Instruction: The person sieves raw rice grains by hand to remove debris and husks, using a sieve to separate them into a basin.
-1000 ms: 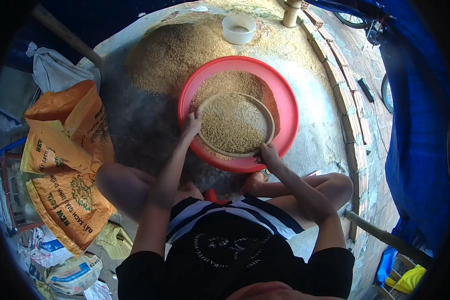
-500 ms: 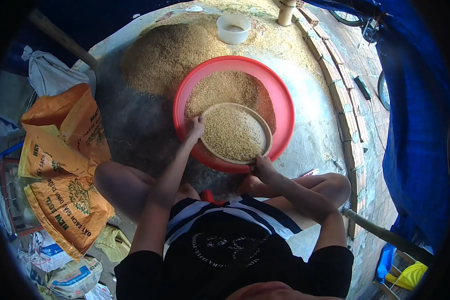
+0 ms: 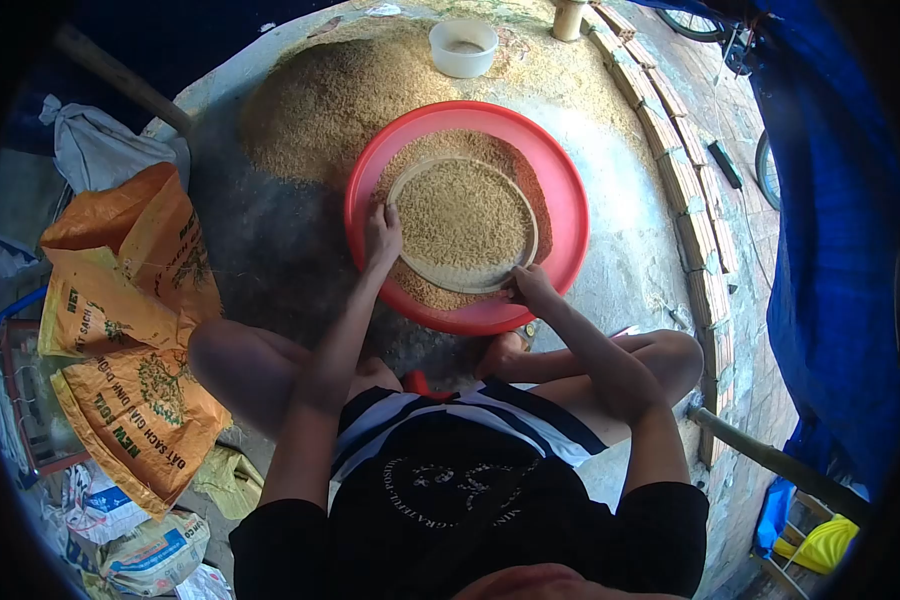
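Note:
A round sieve (image 3: 526,266) with a pale rim is held over a wide red basin (image 3: 567,220). Yellowish husked grain (image 3: 460,220) covers most of its mesh. My left hand (image 3: 383,238) grips the rim on the left side, fingers wrapped round it. At the lower right of the same rim my right hand (image 3: 532,286) is closed on it. Below the sieve, more grain (image 3: 430,148) lies in the basin, showing along the back and the front left. The fingertips under the rim are hidden.
A large heap of husks (image 3: 315,110) lies behind the basin, beside a translucent plastic tub (image 3: 463,60). Orange sacks (image 3: 140,400) stand at left. A row of bricks (image 3: 685,190) edges the floor at right, near a blue tarp (image 3: 830,250). A pole (image 3: 770,460) crosses lower right.
Both hands have moved the sieve away from me, toward the basin's middle. The grain on it is spread more evenly over the mesh, and grain now shows at the basin's front.

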The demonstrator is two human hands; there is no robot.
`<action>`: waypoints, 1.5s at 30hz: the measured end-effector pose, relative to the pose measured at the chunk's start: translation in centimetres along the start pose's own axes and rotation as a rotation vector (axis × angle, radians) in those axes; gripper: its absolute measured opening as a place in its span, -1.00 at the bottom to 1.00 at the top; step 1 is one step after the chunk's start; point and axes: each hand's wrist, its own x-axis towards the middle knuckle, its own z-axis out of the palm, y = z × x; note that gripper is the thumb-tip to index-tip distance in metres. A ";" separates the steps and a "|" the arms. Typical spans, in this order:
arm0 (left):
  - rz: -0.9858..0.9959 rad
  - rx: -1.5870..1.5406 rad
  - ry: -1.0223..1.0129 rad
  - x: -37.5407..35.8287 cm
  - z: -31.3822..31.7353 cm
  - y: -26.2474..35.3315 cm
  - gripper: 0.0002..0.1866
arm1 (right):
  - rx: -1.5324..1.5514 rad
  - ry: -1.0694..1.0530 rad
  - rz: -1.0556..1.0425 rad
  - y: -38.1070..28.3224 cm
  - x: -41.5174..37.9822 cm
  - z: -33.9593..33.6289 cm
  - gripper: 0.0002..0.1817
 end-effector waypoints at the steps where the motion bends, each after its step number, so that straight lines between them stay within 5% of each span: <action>1: -0.003 -0.006 0.002 0.0 -0.2 -0.5 -0.62 | -0.006 0.002 -0.001 0.1 0.1 -0.1 -0.79; 3: -0.098 -0.076 -0.077 0.1 -0.7 -1.4 -0.60 | -0.027 -0.056 -0.112 -0.5 0.1 0.0 -0.81; 4: -0.022 -0.018 0.119 0.2 0.0 -1.8 -0.60 | -0.023 -0.056 -0.113 -1.1 -0.1 0.2 -0.81; 7: 0.104 -0.285 0.217 0.0 -2.4 1.8 -0.62 | -0.066 0.088 -0.385 -3.4 -2.1 0.6 -0.82; 9: 0.110 -0.369 0.166 0.7 -4.4 3.8 -0.65 | -0.190 0.220 -0.757 -5.2 -4.6 0.9 -0.80; 11: 0.179 -0.588 0.196 0.9 -5.7 5.0 -0.66 | -0.140 0.142 -0.793 -5.8 -5.5 0.9 -0.79; 13: 0.089 -0.431 0.145 0.9 -5.2 3.4 -0.66 | -0.170 0.176 -0.880 -5.3 -4.3 1.2 -0.78; 14: 0.089 -0.277 0.208 0.8 -3.3 1.4 -0.65 | -0.167 0.171 -0.883 -4.5 -3.4 1.4 -0.78; 15: 0.089 -0.125 0.270 0.8 -1.6 -0.4 -0.64 | -0.132 0.130 -0.652 -3.4 -2.0 1.5 -0.80; 16: -0.029 -0.076 0.180 0.2 -1.1 -1.1 -0.62 | -0.101 0.092 -0.419 -2.6 -0.8 1.4 -0.81; 20: -0.218 0.065 -0.009 -0.2 -0.5 -1.7 -0.59 | -0.101 -0.040 -0.139 -1.0 1.3 0.2 -0.80; 24: 0.009 -0.071 0.147 0.0 -2.4 0.5 -0.60 | -0.139 0.105 -0.269 -3.9 -2.0 1.0 -0.82; 26: 0.054 -0.387 0.123 0.7 -4.3 2.7 -0.63 | -0.117 0.134 -0.734 -5.2 -3.4 0.9 -0.85; 29: 0.258 -0.617 0.344 0.8 -6.4 7.2 -0.66 | -0.171 0.176 -0.966 -6.3 -4.4 0.9 -0.80; 31: 0.242 -0.608 0.274 1.5 -4.8 3.6 -0.67 | -0.128 0.117 -0.858 -5.0 -2.8 1.5 -0.81; 33: 0.175 -0.280 0.282 1.3 -2.3 0.2 -0.64 | -0.081 0.060 -0.761 -3.7 -1.1 1.7 -0.82; 35: 0.011 -0.119 0.181 0.2 -0.9 -1.3 -0.61 | -0.104 0.040 -0.267 -2.2 -0.1 1.7 -0.84; 36: -0.152 0.040 0.075 -0.2 -0.6 -1.9 -0.59 | -0.081 -0.003 -0.194 -1.5 0.3 1.4 -0.83; 39: -0.145 0.069 0.062 0.6 -0.1 -2.9 -0.55 | -0.052 -0.020 -0.099 -0.7 1.5 0.8 -0.83; 43: 0.078 -0.016 0.251 0.8 -3.2 2.8 -0.59 | -0.040 0.105 -0.318 -4.2 -1.7 1.2 -0.84; 45: 0.170 -0.414 0.291 0.9 -5.1 5.5 -0.65 | -0.092 0.113 -0.765 -5.0 -2.6 0.7 -0.83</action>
